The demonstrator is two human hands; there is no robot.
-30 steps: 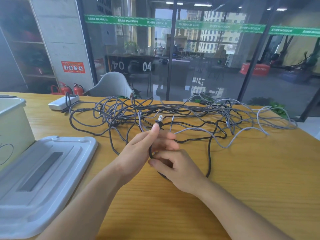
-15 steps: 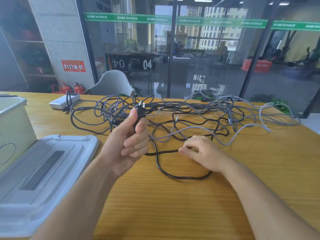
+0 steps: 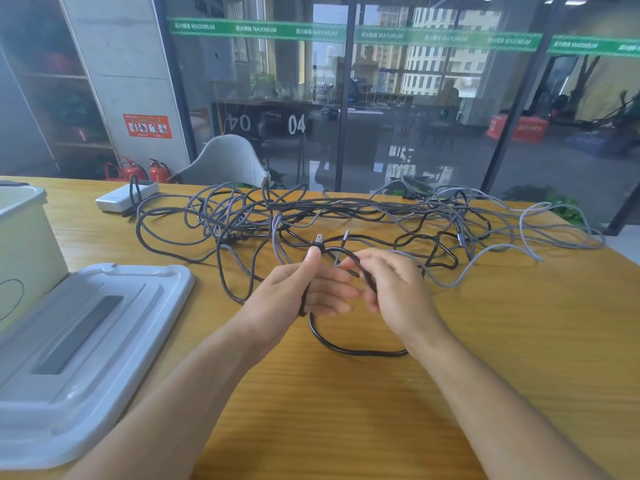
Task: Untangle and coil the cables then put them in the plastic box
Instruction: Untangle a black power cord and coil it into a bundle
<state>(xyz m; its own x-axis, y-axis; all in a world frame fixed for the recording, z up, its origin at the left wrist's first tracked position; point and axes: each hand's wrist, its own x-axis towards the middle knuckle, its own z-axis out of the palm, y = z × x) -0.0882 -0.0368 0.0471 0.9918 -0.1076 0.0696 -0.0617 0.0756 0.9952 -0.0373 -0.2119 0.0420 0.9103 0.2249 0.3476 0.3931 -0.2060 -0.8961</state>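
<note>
On the worktop (image 3: 485,358), the left hand (image 3: 304,292) pinches the black cable (image 3: 360,351) just below its plug (image 3: 318,240); the right hand (image 3: 394,289) curls round the next loop, feeding leftward. The tangle (image 3: 346,216) lies beyond; the box (image 3: 24,237) far left.

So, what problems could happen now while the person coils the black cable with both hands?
1. The black cable still runs into the tangle of cables; pulling may tighten knots there.
2. The left hand holds the plug end only under the thumb, so the loop may slip as the right hand wraps.
3. A dragged tangle could pull the white adapter near the table edge.
</note>
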